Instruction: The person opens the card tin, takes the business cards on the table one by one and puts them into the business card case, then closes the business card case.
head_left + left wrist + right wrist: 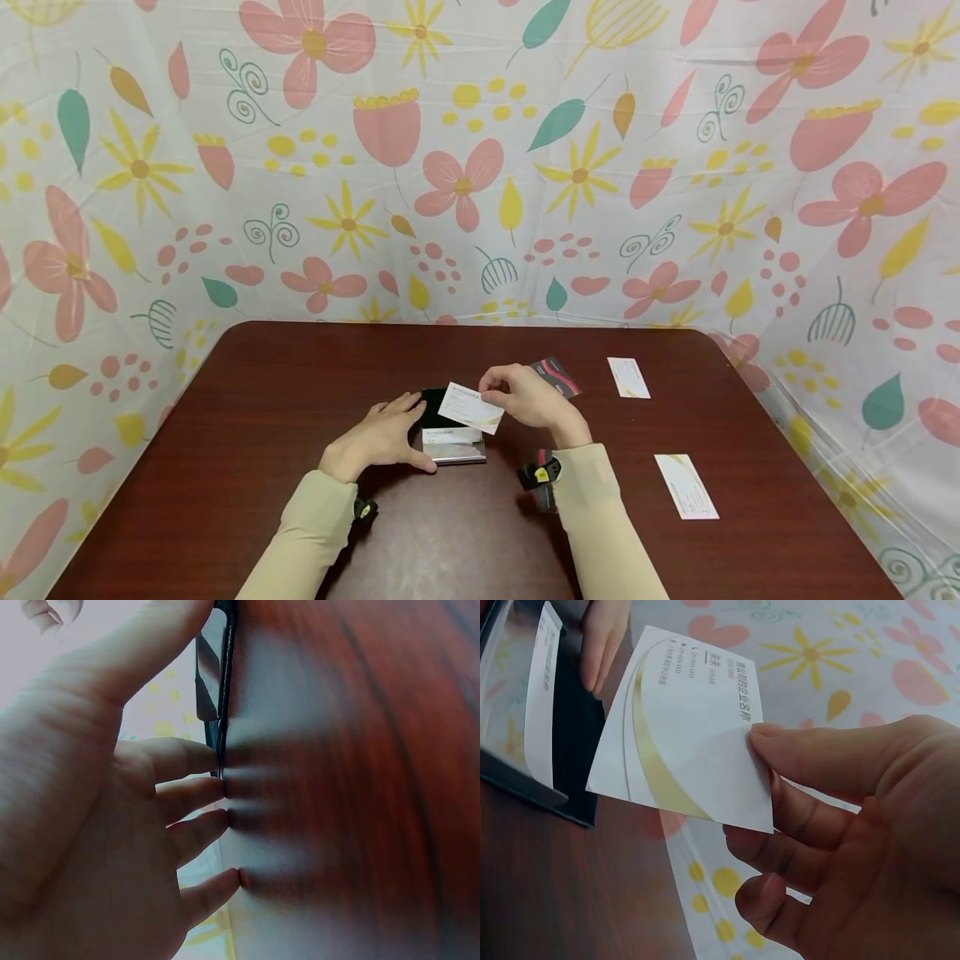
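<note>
1. White card point(467, 408), frame centre over the case point(453, 451): right hand point(527, 402) pinches it.
2. Left hand point(382, 435) spreads along the case's left edge.
3. Probably loading; next calls for aligning card with case.

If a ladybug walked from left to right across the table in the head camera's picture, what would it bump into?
Left hand → open card case → right hand → farther white card → nearer white card.
</note>
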### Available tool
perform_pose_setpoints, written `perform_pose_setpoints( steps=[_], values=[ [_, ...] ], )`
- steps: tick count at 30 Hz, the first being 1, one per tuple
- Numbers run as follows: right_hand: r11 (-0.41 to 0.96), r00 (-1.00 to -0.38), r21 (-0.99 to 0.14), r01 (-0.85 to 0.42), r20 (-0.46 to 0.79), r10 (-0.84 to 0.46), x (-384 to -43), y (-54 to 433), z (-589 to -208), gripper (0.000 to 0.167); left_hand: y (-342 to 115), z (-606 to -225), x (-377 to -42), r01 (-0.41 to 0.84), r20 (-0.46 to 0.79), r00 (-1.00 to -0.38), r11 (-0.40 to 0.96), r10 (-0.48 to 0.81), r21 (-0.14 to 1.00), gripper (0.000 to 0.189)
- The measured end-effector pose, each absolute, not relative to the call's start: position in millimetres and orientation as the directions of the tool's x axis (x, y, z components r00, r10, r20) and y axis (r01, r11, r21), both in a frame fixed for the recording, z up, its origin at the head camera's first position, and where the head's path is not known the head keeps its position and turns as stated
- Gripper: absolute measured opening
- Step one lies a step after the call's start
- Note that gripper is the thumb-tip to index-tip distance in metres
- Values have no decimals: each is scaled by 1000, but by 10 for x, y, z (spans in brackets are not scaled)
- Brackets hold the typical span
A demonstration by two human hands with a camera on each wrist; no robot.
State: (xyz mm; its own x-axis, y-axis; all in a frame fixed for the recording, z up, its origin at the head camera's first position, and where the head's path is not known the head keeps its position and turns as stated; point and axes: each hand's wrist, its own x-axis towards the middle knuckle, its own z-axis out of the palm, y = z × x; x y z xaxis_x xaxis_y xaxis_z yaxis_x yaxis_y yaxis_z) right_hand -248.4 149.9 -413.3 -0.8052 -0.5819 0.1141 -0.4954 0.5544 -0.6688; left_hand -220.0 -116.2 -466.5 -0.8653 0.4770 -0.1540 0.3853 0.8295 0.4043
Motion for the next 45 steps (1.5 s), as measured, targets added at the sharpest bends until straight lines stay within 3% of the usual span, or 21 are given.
perform_pose_setpoints(
  steps=[26,45],
  values=[
    [635,-774,-622,-458,-73,-629,-2813,1131,-4308,16,-1165,-4655,-2193,377,-161,-869,836,469,400,109],
    [661,-777,-602,-449,-102,-621,-2835,1082,-4412,10,-1146,-4659,-2211,368,-193,-864,844,466,390,109]
  ],
)
